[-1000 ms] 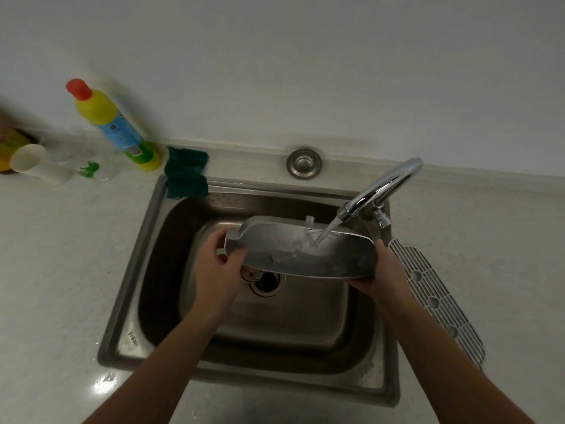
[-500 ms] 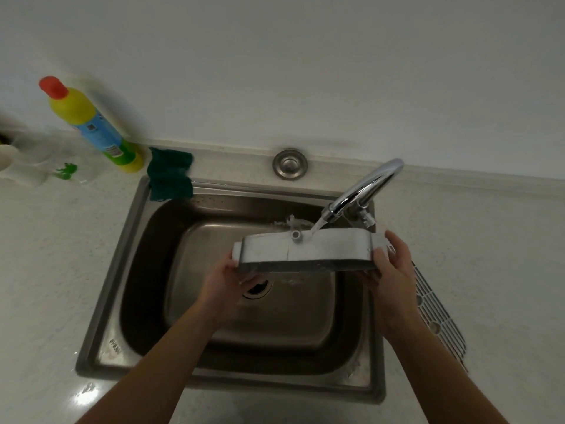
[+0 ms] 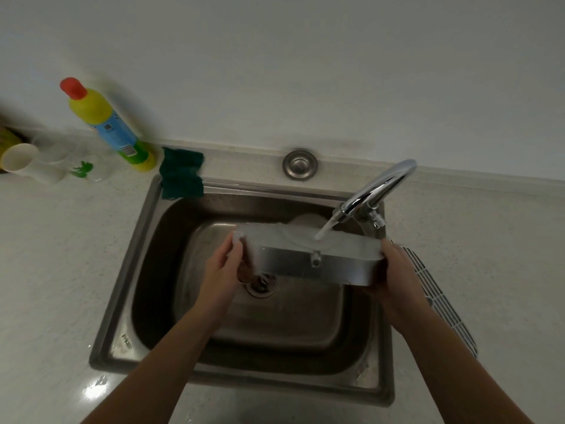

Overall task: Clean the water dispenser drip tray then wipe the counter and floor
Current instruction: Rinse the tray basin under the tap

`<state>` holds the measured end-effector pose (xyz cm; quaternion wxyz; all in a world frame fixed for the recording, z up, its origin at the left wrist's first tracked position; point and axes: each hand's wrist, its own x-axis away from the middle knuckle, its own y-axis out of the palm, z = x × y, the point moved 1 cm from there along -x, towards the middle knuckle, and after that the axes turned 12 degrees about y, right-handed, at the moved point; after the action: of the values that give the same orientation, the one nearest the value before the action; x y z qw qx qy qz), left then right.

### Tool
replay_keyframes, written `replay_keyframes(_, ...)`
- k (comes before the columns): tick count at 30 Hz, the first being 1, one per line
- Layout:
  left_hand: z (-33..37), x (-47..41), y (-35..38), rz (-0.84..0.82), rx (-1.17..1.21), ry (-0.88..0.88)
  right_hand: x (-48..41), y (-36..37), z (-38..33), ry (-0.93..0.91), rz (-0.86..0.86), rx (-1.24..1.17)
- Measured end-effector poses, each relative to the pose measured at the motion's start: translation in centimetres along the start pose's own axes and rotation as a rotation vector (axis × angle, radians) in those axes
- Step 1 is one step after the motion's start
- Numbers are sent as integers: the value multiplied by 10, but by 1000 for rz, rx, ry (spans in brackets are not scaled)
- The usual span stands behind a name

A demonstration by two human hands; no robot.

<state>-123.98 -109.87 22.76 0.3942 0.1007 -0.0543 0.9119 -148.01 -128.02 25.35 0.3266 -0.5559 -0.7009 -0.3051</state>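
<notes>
Both arms are reaching forward, the left hand [image 3: 220, 267] and right hand [image 3: 394, 278] clamping opposite ends of the drip tray [image 3: 315, 258] over the sink [image 3: 146, 240] under the running tap [image 3: 376, 188].

A yellow bottle [image 3: 105, 123] with a red cap leaned against the wall at 10 o'clock. Beside its base, a green cloth [image 3: 181, 173] lay over the far left corner of the sink [image 3: 122, 301]. Some cups [image 3: 18, 159] stood at 9 o'clock, blurred. A round metal cap [image 3: 300, 164] sat at 12 o'clock. The tap [image 3: 377, 188] at 2 o'clock ran water.
</notes>
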Motion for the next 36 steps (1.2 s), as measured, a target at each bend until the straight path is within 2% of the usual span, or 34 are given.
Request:
replay_keyframes(3,-11,2,1,56,-58,-170,8,4,-9,-217,20,162)
replay_keyframes(6,-16,1,3,136,133,-351,20,9,-12,-395,-14,322)
replay_keyframes(9,-12,-2,2,200,274,-343,24,11,-9,-507,-99,439)
replay_keyframes(11,-7,-5,-3,228,284,-259,21,9,-2,-386,-150,337)
replay_keyframes(15,3,-5,-18,166,205,-47,14,9,4,124,-168,18)
replay_keyframes(17,5,-4,-23,130,157,15,12,5,6,279,-230,-28)
replay_keyframes(19,5,-2,-24,109,160,9,13,5,5,282,-270,-3)
replay_keyframes(22,1,2,-21,44,235,-80,12,5,2,195,-269,24)
replay_keyframes(27,-11,5,-17,-46,351,-205,18,3,-14,-54,-406,126)
replay_keyframes(29,-12,6,-15,2,465,-284,22,0,-16,-142,-482,282)
replay_keyframes(31,-12,3,-12,105,513,-342,25,-1,-16,-219,-475,469)
replay_keyframes(33,-13,-1,-10,164,477,-320,23,-4,-11,-214,-454,532)
replay_keyframes(36,-6,-7,-11,207,442,-245,20,-4,0,-56,-397,423)
